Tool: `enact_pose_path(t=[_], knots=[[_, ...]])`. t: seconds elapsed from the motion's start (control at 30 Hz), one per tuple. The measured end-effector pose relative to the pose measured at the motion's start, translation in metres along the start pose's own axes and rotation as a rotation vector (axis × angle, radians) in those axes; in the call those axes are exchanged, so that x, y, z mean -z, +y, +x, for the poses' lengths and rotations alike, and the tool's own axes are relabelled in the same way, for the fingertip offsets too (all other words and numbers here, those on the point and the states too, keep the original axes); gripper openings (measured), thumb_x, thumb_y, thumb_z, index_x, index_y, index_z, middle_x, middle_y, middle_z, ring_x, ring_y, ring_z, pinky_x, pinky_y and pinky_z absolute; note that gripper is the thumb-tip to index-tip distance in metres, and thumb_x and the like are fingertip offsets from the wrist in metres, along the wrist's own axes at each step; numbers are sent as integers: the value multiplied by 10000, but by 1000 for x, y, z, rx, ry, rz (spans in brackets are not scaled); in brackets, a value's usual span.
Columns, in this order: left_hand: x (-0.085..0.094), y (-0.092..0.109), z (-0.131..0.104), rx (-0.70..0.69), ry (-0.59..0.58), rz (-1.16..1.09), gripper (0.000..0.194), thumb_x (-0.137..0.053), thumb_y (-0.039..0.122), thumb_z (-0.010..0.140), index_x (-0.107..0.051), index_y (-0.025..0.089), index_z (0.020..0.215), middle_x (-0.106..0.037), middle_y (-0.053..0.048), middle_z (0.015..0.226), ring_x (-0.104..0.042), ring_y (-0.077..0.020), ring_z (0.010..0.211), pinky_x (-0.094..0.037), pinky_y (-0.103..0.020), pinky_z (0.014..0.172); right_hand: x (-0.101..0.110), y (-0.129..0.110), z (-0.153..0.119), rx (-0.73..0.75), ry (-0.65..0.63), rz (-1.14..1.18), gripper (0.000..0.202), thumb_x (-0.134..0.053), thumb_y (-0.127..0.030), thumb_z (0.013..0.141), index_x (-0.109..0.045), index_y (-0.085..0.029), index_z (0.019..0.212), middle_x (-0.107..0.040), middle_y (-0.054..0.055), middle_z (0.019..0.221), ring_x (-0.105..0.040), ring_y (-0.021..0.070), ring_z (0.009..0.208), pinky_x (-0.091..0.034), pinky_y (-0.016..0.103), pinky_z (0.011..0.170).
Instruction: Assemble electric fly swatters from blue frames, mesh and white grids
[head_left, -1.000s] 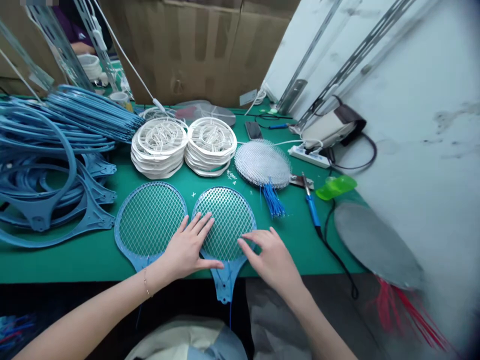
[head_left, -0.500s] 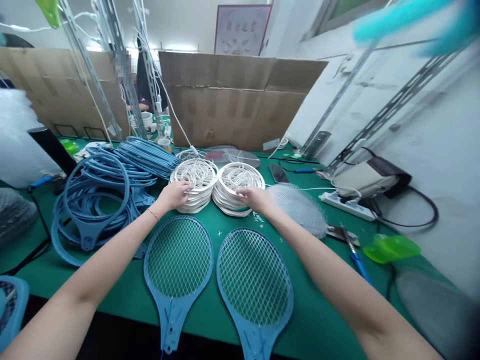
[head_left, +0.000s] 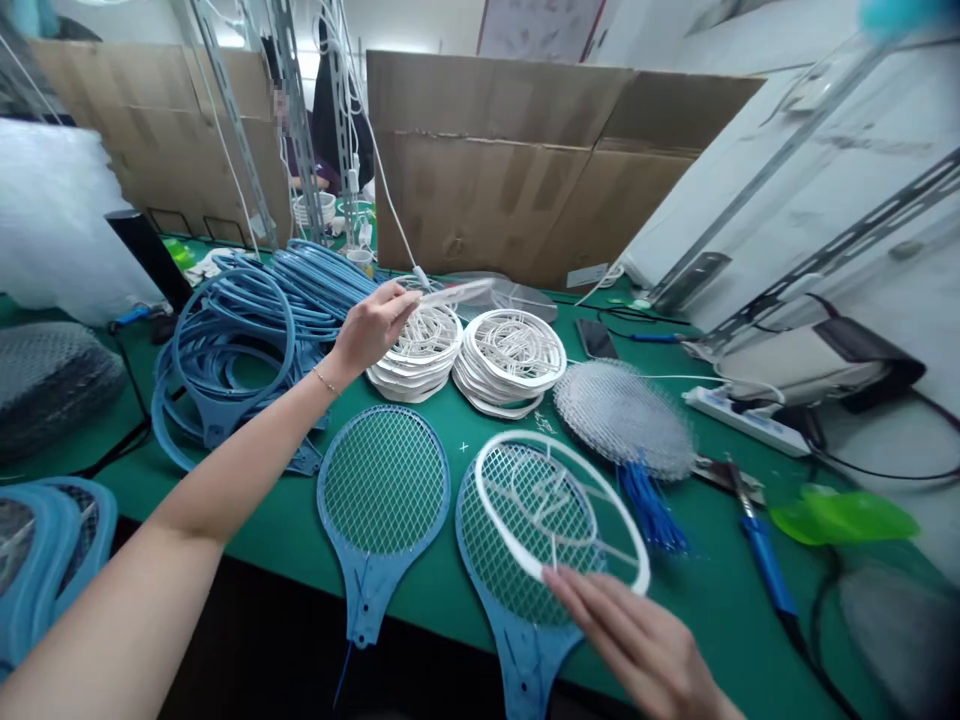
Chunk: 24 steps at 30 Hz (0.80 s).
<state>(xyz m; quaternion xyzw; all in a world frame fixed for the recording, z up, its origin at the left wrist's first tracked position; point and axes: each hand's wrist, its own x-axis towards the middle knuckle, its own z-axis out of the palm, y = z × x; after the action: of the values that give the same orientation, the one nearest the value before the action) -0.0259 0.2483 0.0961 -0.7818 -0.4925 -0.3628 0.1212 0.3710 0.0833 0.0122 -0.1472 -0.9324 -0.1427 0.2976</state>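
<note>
My right hand (head_left: 637, 630) grips the near edge of a white plastic ring frame (head_left: 517, 540), tilted over the right blue racket frame (head_left: 517, 650) with its mesh. My left hand (head_left: 375, 325) pinches another white ring frame (head_left: 469, 290), seen nearly edge-on above the left stack of white ring frames (head_left: 409, 375). A second stack of white ring frames (head_left: 510, 365) stands beside it. The left blue racket frame (head_left: 364, 575), also meshed, lies flat on the green table, a blue wire hanging from its handle end.
Blue racket frames (head_left: 225, 350) are heaped at left, with more at the lower left (head_left: 75, 560). Round mesh sheets (head_left: 626, 415), blue wires (head_left: 652, 505), a soldering iron (head_left: 765, 560) and a power strip (head_left: 750, 420) lie at right. Cardboard (head_left: 480, 180) stands behind.
Both hands have left the stacks, each with a white ring frame. My right hand has come down and nearer over the right racket frame; my left has risen. The view has shifted.
</note>
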Motion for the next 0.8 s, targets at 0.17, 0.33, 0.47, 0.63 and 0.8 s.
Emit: enact_pose_path(t=[0.17, 0.33, 0.47, 0.63, 0.8], knots=[[58, 78, -48, -340, 279, -9, 484, -520, 105, 1008, -475, 266, 1462, -653, -25, 1002, -653, -136, 908, -573, -271, 799, 6, -11, -4, -318, -22, 362, 412, -609, -315, 912, -647, -265, 1320, -770, 44, 1036, -754, 271, 852, -677, 404, 671], [75, 129, -135, -499, 21, 50, 409, -574, 80, 969, -530, 92, 1375, -695, -19, 878, -681, -158, 812, -620, -319, 826, -39, 49, 106, -1146, 170, 1225, 513, -345, -547, 1005, -662, -226, 1250, -737, 116, 1075, -730, 217, 805, -628, 338, 583], [77, 123, -186, -456, -243, 104, 346, -514, 26, 949, -561, 33, 1292, -698, -78, 894, -678, -185, 772, -610, -357, 763, -108, 59, 164, -1339, -52, 1254, 377, -678, -324, 820, -686, -94, 1118, -700, 60, 717, -582, 121, 521, -477, 214, 443], [89, 101, -192, -294, -547, -74, 338, -511, 188, 996, -550, 126, 1325, -697, -80, 934, -657, -183, 768, -566, -319, 672, -168, 43, 154, -1350, -72, 1114, 328, -661, -325, 764, -722, -74, 965, -636, 24, 595, -471, 87, 461, -362, 194, 431], [67, 77, -150, 16, -439, -29, 493, -464, 484, 993, -629, 120, 1282, -660, -161, 1208, -614, -300, 1115, -516, -463, 927, -182, 30, 137, -1333, -95, 1066, 526, -520, -513, 807, -708, -88, 1053, -648, 34, 659, -425, 107, 442, -332, 238, 424]])
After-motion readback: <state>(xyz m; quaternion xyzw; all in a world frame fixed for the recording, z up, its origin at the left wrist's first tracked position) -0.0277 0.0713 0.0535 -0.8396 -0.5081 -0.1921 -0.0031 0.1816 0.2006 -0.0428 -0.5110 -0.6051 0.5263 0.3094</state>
